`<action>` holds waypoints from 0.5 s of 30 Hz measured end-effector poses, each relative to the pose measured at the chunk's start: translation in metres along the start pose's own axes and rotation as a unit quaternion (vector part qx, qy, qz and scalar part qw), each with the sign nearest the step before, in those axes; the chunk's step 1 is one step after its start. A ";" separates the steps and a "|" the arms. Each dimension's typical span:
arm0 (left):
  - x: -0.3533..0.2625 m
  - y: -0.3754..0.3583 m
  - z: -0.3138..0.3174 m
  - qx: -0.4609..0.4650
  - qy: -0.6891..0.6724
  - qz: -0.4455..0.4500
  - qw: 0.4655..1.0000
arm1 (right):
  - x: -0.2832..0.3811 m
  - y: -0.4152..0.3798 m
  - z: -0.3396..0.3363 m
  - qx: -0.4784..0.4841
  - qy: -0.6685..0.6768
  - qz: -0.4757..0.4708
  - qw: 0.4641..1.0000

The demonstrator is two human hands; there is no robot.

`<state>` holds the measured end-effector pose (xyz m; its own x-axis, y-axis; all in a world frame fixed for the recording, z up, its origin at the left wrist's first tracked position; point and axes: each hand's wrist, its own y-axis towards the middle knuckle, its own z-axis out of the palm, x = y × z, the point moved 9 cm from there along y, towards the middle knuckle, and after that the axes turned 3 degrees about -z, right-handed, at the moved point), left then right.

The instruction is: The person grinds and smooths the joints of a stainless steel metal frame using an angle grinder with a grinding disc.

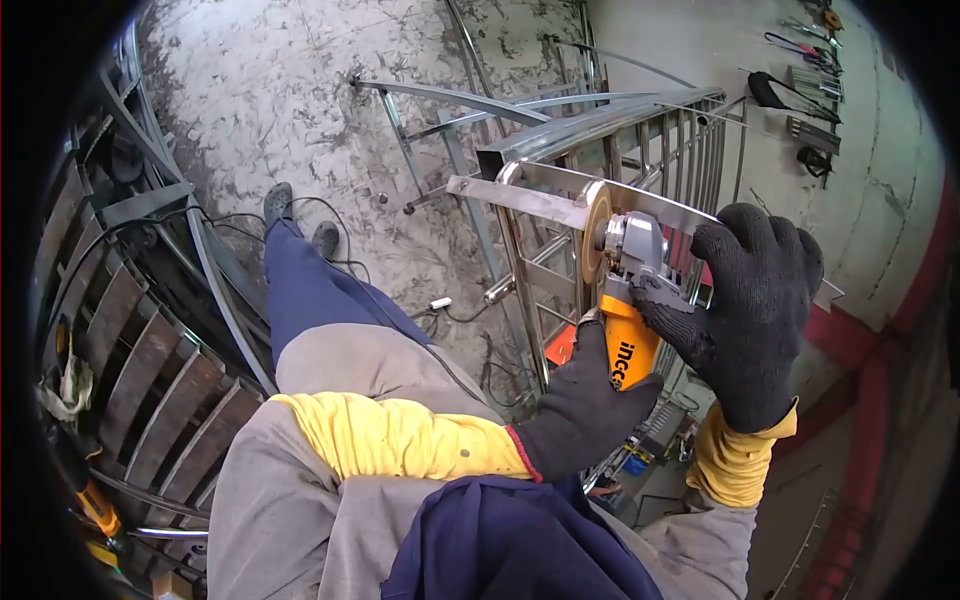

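An orange angle grinder (627, 345) with a silver head is in front of me, its body pointing down towards me. Its round tan disc (596, 232) stands on edge against the end of a flat metal strip (535, 203). My left hand (585, 400), black-gloved, is closed around the grinder's rear body. Also gloved in black, my right hand (755, 300) has its fingers bent over a longer flat metal bar (660, 205) behind the grinder. Its thumb lies against the grinder's neck. The glove hides the exact grip.
A welded metal frame with bars (690, 140) stands beyond the grinder. Curved metal slats (150, 360) are stacked at left. A black cable (350, 262) runs across the floor near my shoes (279, 203). Tools (812, 100) lie at upper right.
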<state>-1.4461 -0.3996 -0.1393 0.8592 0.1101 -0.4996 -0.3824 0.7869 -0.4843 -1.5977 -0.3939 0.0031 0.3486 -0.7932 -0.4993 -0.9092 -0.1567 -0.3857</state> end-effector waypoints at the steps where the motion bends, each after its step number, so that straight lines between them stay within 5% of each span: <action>1: -0.001 -0.001 0.002 0.000 0.001 0.000 1.000 | -0.001 -0.003 -0.001 0.006 -0.003 0.001 1.000; 8: -0.017 -0.009 -0.011 -0.022 -0.029 0.053 0.998 | -0.006 -0.004 -0.005 -0.011 0.011 0.002 1.000; 10: -0.019 -0.014 -0.024 -0.033 0.020 0.054 0.998 | -0.003 -0.013 -0.019 -0.075 0.040 -0.055 0.995; 12: -0.029 -0.015 -0.050 -0.036 -0.109 0.118 0.986 | -0.006 -0.034 -0.022 -0.121 0.052 -0.048 0.990; 13: -0.045 -0.017 -0.062 0.001 -0.189 0.064 0.980 | -0.012 -0.054 -0.025 -0.192 0.100 -0.029 0.976; 15: -0.067 -0.011 -0.108 -0.108 -0.183 0.161 0.964 | -0.016 -0.095 -0.016 -0.332 0.230 0.049 0.914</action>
<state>-1.5366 -0.4809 -0.1782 0.7310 0.5660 -0.3812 -0.6776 0.5359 -0.5037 -1.5200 -0.3756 0.0597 0.2641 -0.9620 -0.0693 -0.9217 -0.2729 0.2755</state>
